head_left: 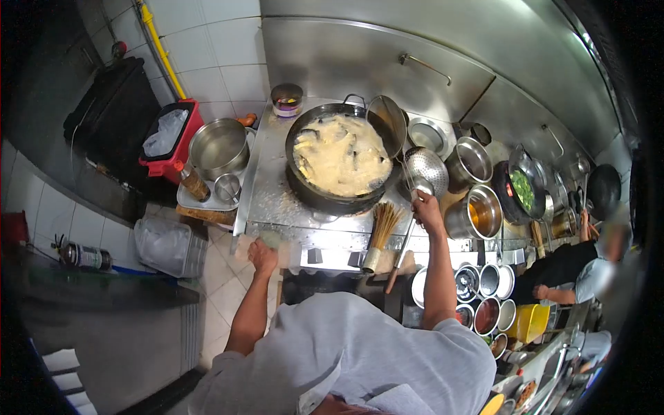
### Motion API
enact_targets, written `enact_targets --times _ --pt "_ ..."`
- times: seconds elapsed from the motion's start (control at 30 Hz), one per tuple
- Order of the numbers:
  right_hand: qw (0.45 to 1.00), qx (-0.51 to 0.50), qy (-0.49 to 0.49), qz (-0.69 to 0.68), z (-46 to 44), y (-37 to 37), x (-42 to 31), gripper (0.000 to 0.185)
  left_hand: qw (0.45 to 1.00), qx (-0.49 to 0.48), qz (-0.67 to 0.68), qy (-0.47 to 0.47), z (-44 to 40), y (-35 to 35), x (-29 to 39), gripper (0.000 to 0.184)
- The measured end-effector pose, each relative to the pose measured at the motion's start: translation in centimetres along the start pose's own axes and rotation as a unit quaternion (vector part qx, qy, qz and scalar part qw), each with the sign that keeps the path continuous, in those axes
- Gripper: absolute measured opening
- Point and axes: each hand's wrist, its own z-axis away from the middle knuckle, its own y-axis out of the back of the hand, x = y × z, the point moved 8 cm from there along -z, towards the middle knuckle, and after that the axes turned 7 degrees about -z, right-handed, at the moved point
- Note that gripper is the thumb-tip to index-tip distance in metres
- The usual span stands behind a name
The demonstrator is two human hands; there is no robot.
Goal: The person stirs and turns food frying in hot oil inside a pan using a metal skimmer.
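Observation:
A large black wok [325, 200] stands on the steel stove, full of pale, foaming oil with dark pieces in it. At its right rim leans a round mesh skimmer [387, 124], tilted up. My right hand [429, 211] is closed round a handle that runs up toward this skimmer. Close by lie a perforated ladle [426, 169] and a long handle with a wooden end [392, 280]. By the stove's front left corner, the fingers of my left hand [263, 256] are curled on a pale, greenish cloth [272, 240]. A bamboo brush [382, 232] lies between my hands.
On the left are a steel pot [219, 151], a bottle [194, 183] and a red bin [190, 142]. Rightward stand a pot with orange liquid [484, 214], a wok with greens [522, 190] and several seasoning tubs [487, 311]. A co-worker [553, 277] stands at the right.

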Motion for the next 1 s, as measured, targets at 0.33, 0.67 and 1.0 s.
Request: enact_targets --times 0.33,0.67,1.0 --pt "0.946 -0.173 -0.183 -0.206 -3.2 -5.0 4.3 0.036 0.998 -0.063 -0.008 0.021 -0.1 0.5 0.4 0.059" --pt "0.839 -0.232 -0.216 -0.442 -0.8 -9.5 6.0 0.038 0.999 -0.04 -0.032 -0.008 0.3 0.7 0.8 0.052" --pt "0.888 -0.192 -0.146 -0.392 4.6 -7.8 1.9 0.036 0.999 -0.044 -0.029 -0.008 -0.2 0.0 0.5 0.048"
